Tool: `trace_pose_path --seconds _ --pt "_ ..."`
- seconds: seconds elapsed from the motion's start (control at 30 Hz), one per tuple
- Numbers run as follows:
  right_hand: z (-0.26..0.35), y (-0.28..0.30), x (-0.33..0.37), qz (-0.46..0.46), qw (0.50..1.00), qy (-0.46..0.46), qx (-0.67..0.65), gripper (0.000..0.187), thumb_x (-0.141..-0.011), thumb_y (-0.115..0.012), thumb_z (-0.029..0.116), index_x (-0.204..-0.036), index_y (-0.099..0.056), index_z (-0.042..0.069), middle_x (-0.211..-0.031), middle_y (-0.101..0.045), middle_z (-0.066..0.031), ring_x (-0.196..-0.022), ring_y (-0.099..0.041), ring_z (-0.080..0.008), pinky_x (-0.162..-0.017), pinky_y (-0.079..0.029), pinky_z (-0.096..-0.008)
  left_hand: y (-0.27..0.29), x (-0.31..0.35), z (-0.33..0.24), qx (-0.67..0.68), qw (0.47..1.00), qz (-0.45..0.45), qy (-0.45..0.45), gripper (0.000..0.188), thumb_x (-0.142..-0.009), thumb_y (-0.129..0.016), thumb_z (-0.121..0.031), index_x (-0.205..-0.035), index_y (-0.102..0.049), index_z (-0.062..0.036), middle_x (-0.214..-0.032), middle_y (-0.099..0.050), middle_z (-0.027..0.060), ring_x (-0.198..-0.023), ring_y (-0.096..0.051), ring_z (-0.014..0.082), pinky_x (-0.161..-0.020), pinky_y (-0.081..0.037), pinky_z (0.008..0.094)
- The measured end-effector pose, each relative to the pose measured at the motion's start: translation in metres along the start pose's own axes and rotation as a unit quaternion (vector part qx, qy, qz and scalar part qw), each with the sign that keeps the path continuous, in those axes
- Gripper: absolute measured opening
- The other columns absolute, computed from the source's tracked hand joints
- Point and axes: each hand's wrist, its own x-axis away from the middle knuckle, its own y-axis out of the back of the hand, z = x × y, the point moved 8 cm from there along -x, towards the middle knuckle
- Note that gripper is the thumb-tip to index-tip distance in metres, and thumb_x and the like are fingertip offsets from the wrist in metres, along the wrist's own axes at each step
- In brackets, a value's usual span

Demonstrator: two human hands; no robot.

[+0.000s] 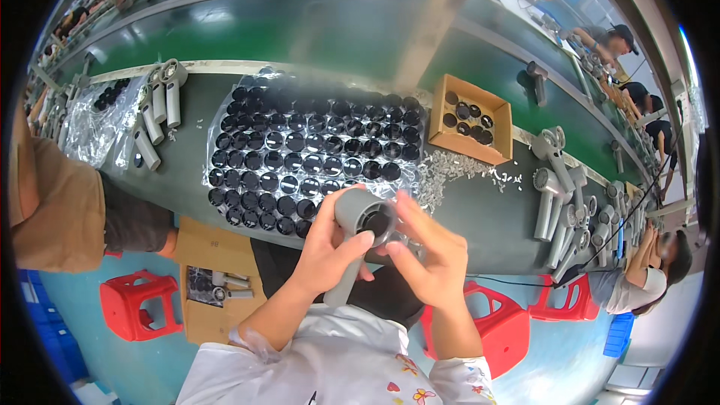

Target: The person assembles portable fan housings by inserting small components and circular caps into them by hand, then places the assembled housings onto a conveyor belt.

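Observation:
In front of my body, my left hand (pixel 328 249) is wrapped round a grey hair dryer housing (pixel 353 208), its handle pointing down. The round opening faces right and shows a black round part inside, with my left thumb pressed at its edge. My right hand (pixel 430 253) is beside that opening, fingers stretched and thumb apart, slightly blurred; whether its fingertips touch the rim is hard to tell. Just beyond my hands, a plastic-covered sheet of black round caps (pixel 311 142) lies on the dark table (pixel 480 214) in rows.
A cardboard box (pixel 491 151) with several black caps stands at the right, near scattered small clear pieces (pixel 444 180). Grey housings (pixel 551 187) are grouped at far right, others (pixel 152 120) at left. Beyond runs a green conveyor (pixel 300 37). Red stools (pixel 491 330) and other people are around.

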Motion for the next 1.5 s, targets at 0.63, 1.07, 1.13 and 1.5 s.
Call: trace_pose_path --seconds 0.63,1.07,1.13,1.5 --pt "-0.038 -0.012 0.017 0.084 0.959 -0.109 -0.248 0.069 -0.085 -0.084 -0.002 -0.147 -0.055 -0.007 -0.129 -0.071 -0.0198 -0.118 -0.069 -0.0245 -0.103 -0.055 -0.0368 -0.009 0.009 -0.027 -0.29 0.931 0.044 -0.218 0.065 -0.082 -0.085 -0.02 -0.135 -0.058 0.0058 -0.12 -0.058 0.0101 -0.101 -0.065 0.0155 -0.073 -0.058 0.0267" --pt "-0.019 -0.016 0.008 0.132 0.988 -0.075 -0.02 0.082 -0.075 -0.096 0.024 -0.143 -0.059 -0.004 -0.114 -0.076 -0.0186 -0.105 -0.076 -0.0258 -0.091 -0.058 -0.0345 -0.01 0.005 -0.007 -0.213 0.973 -0.003 -0.094 0.059 -0.104 -0.055 -0.044 -0.142 -0.048 0.0003 -0.13 -0.055 0.0121 -0.104 -0.062 0.0154 -0.075 -0.054 0.027" --pt "-0.023 -0.017 0.011 0.13 0.984 -0.105 0.056 0.082 -0.074 -0.096 0.029 -0.14 -0.061 -0.005 -0.109 -0.077 -0.0188 -0.098 -0.078 -0.0271 -0.084 -0.06 -0.0351 -0.008 0.004 -0.003 -0.206 0.977 0.007 -0.05 0.063 -0.103 -0.056 -0.047 -0.142 -0.048 0.001 -0.126 -0.058 0.0118 -0.097 -0.065 0.014 -0.072 -0.055 0.0267" --pt "-0.027 -0.049 0.018 0.09 0.974 -0.178 -0.109 0.092 -0.084 -0.089 0.024 -0.156 -0.037 -0.004 -0.118 -0.073 -0.0208 -0.104 -0.076 -0.0275 -0.087 -0.059 -0.0354 -0.01 -0.02 -0.042 -0.037 0.987 -0.067 -0.145 0.051 -0.097 -0.065 -0.029 -0.137 -0.046 -0.0042 -0.113 -0.059 0.0071 -0.095 -0.061 0.0135 -0.088 -0.052 0.0304"
